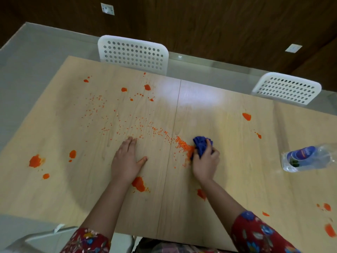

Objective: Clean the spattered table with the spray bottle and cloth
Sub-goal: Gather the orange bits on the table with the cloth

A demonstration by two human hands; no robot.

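Observation:
A light wooden table carries orange blobs and a band of fine orange grains across its middle. My right hand is closed around a bunched blue cloth, pressed on the table beside a dense pile of grains. My left hand lies flat on the table with fingers spread, holding nothing. A clear plastic bottle with a blue label lies on its side at the right edge, well clear of both hands. Its top is out of view.
Two white perforated chairs stand at the table's far side. Larger orange blobs sit at the left, near my left wrist, at the far right and bottom right. A seam runs down the table's middle.

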